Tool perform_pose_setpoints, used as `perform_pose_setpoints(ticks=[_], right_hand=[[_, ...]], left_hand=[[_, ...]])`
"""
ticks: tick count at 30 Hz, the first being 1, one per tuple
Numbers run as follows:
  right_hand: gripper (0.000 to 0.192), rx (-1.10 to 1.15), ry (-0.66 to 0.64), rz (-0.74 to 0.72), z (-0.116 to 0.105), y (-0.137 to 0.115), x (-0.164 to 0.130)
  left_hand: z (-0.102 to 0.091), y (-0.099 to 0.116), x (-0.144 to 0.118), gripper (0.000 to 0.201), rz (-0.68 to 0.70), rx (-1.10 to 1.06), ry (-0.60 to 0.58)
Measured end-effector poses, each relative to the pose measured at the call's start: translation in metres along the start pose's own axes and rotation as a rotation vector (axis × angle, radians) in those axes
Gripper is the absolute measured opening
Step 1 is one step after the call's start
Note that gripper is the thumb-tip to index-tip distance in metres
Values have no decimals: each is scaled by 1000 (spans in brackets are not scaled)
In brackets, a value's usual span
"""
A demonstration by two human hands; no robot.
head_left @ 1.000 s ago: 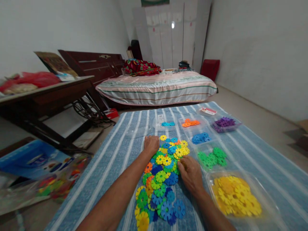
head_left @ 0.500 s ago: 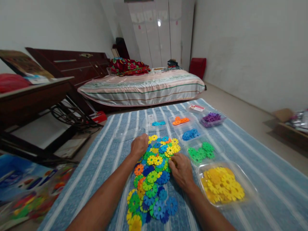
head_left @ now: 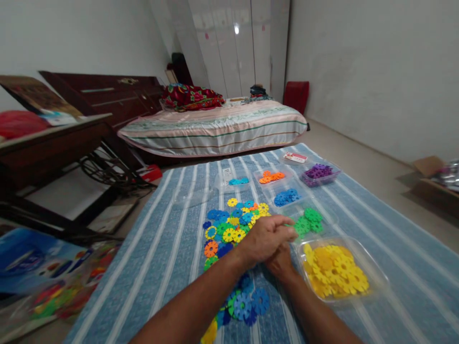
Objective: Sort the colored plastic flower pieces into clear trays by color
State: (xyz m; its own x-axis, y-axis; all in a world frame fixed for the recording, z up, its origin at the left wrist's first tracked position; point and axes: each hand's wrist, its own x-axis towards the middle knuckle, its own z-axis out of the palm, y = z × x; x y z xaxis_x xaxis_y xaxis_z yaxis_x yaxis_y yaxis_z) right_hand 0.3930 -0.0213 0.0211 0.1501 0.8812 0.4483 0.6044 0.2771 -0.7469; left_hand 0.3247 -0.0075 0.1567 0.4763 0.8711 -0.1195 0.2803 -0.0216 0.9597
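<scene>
My left hand (head_left: 267,236) crosses over to the right, its fingers bent together beside the green flower discs (head_left: 309,220) in their clear tub. What it holds, if anything, is hidden. Directly beneath it is my right hand (head_left: 280,262), whose fingers are mostly covered by the left. Under and left of both hands spreads a pile of mixed plastic flower discs (head_left: 229,234) in yellow, blue, green and orange. A clear tub of yellow flower discs (head_left: 335,270) stands right of my right hand.
Farther back are clear tubs with blue discs (head_left: 287,197), orange discs (head_left: 271,177), light-blue discs (head_left: 238,181) and purple discs (head_left: 317,174). A clear lid (head_left: 191,197) lies at left on the striped cloth (head_left: 154,239). Beyond stands a bed (head_left: 215,129).
My left hand has moved from the pile's far left edge across to my right hand. Yellow discs near its former place are gone, and blue ones there now show.
</scene>
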Motion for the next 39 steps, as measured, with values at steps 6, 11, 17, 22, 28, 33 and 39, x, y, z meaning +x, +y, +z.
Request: perform_pose_setpoints(ticks=[6,11,17,22,28,33,39], right_hand=[[30,9,-106,-30,-2,1,5],[27,-33,-119,-95,-6,3,6],[27,-24,-148,-78,-6,7,5],[28,-33,-154,-84,-7,10,5],[30,-37,-175,-95,-10,12,4],[30,-39,-169,-85,-13,11,4],[30,-35,-169,-80,-13,13,3]], left_hand=[[-17,-13,-9,22,88,295,69],[-65,-41,-46,25,-33,484,316],[-89,-69,-119,32,-188,505,490],[-76,-83,-167,31,-312,535,595],[-51,-94,-200,28,-390,549,658],[-29,-92,-211,29,-438,524,614],[-12,-83,-206,24,-479,565,566]])
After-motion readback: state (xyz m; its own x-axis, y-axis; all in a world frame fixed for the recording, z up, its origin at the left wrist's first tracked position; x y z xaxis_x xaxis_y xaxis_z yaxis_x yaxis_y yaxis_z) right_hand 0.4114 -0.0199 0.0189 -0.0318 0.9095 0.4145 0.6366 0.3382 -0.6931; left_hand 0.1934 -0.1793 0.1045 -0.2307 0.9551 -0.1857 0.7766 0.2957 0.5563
